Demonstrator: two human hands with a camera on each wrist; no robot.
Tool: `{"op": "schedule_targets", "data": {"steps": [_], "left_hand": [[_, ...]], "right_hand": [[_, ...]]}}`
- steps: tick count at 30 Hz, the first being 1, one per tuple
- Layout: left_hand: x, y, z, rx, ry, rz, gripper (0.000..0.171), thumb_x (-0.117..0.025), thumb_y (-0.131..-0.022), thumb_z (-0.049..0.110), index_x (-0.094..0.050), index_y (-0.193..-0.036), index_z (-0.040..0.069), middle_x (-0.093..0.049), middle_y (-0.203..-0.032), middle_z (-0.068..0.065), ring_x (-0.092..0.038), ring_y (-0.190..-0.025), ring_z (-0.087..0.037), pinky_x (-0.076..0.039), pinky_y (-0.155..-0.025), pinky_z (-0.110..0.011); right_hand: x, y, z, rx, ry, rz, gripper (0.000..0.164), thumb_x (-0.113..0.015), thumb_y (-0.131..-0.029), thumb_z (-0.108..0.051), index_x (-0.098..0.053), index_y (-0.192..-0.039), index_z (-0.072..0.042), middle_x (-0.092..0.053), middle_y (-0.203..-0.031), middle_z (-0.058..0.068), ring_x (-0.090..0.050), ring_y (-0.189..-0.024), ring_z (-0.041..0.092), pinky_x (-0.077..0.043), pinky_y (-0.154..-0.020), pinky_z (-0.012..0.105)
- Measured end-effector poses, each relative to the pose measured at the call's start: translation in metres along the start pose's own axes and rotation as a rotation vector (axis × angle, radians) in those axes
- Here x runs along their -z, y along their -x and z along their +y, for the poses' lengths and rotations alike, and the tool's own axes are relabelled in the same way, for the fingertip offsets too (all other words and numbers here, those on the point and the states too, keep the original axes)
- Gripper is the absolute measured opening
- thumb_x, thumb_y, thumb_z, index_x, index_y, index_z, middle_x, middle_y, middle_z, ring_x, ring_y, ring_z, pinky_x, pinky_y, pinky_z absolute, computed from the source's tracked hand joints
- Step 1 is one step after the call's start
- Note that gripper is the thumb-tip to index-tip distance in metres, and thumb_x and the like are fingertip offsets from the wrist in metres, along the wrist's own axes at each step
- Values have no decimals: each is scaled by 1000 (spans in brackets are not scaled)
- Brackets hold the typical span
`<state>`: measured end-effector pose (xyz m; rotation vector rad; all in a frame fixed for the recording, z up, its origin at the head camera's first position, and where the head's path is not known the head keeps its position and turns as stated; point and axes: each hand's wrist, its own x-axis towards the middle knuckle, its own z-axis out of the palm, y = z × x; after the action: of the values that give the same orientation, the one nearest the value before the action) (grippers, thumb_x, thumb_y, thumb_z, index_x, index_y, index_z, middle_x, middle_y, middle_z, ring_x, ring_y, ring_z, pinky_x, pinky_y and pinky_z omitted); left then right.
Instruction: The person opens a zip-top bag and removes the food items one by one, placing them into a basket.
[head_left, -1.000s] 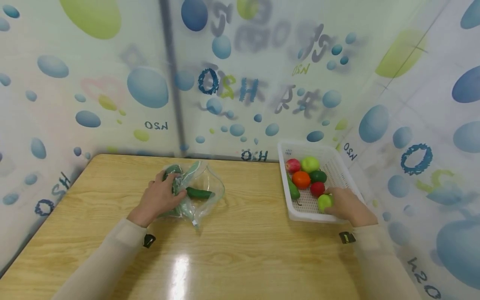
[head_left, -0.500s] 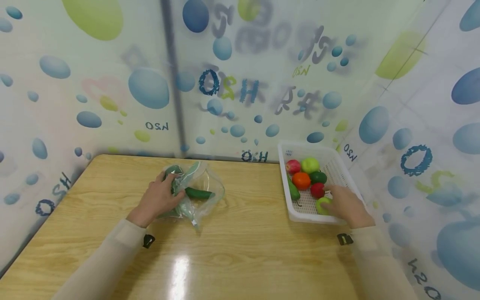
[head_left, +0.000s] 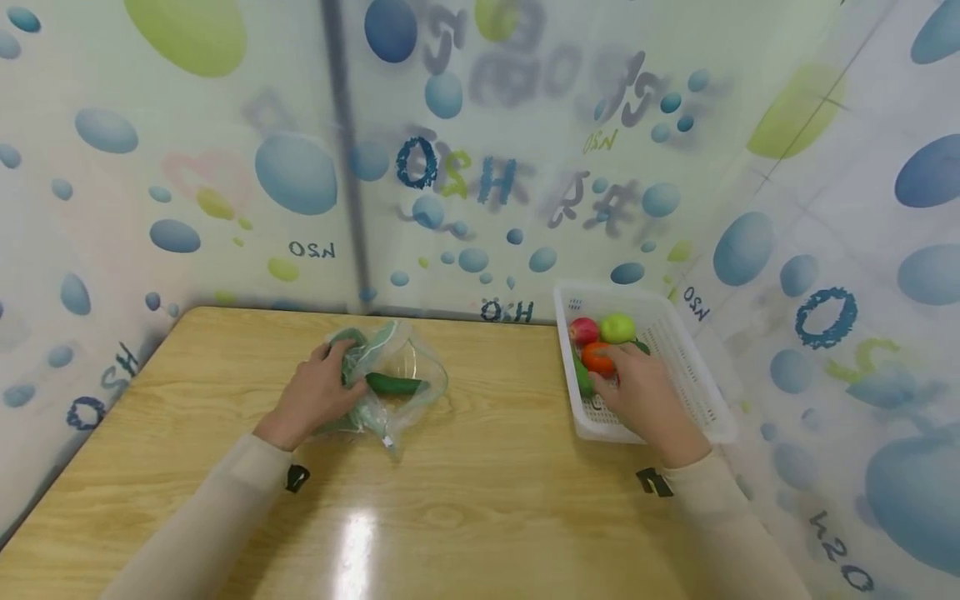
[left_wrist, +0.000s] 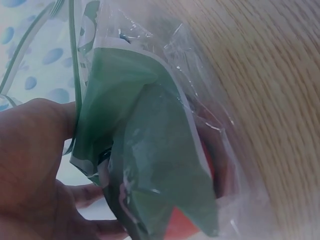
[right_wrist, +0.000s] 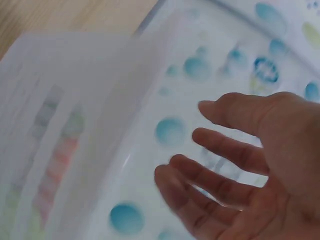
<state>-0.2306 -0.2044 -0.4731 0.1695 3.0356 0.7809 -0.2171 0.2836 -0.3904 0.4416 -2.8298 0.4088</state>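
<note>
My left hand (head_left: 315, 396) grips the edge of a clear plastic bag (head_left: 367, 358) with green print, lying on the table at the left. A dark green cucumber (head_left: 395, 384) shows inside it. In the left wrist view the bag (left_wrist: 145, 120) has something red showing through. My right hand (head_left: 648, 400) reaches over the white basket (head_left: 690, 367), fingertips right at an orange-red round fruit (head_left: 596, 358). In the right wrist view its fingers (right_wrist: 220, 142) are spread and loosely bent, with nothing between them.
The basket also holds a pink-red fruit (head_left: 583, 330), a green apple (head_left: 618, 327), a long green vegetable (head_left: 582, 377) and a dark green piece (head_left: 642, 345). Patterned walls close in the wooden table (head_left: 480, 483) at its back and right.
My right hand has let go of the yellow-green fruit at the basket's near end and moved left and forward to the orange-red one. The left hand and bag have barely moved.
</note>
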Motion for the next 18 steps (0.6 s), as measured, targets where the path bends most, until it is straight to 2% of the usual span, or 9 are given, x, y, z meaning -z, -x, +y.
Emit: {"op": "schedule_targets", "data": {"steps": [3,10,14,18], "left_hand": [[2,-2,1,7,8,-10,80,-64,-112,33,-36,-177,-4,-39,-170,-53,-59,-133,-77,-58,-102,-81],[0,-2,3,17,6,-20,83,-64,-110,32,-32,-179,-3,-46,-163,-55,-65,-128,-72,-60,-98,-77],[0,0,4,22,3,-29,85,-65,-110,32,-30,-179,-3,-48,-161,-55,-68,-123,-68,-61,-96,-75],[1,0,6,22,-6,-52,88,-66,-109,32,-29,-179,-6,-62,-146,-50,-73,-102,-50,-62,-84,-60]], "right_hand": [[-7,-6,-25,101,-55,44,35,-87,-104,-10,-79,-135,2,-79,-129,23,-78,-106,38,-69,-93,54],[-28,-21,-91,351,-159,29,32,-86,-106,-14,-80,-137,-5,-80,-127,15,-82,-100,27,-72,-89,39],[-48,-32,-129,494,-186,-37,29,-81,-110,-14,-78,-138,-5,-80,-127,14,-83,-104,25,-72,-92,37],[-73,-46,-162,589,-167,-169,28,-75,-115,-14,-76,-141,-4,-79,-130,14,-81,-103,21,-69,-89,33]]}}
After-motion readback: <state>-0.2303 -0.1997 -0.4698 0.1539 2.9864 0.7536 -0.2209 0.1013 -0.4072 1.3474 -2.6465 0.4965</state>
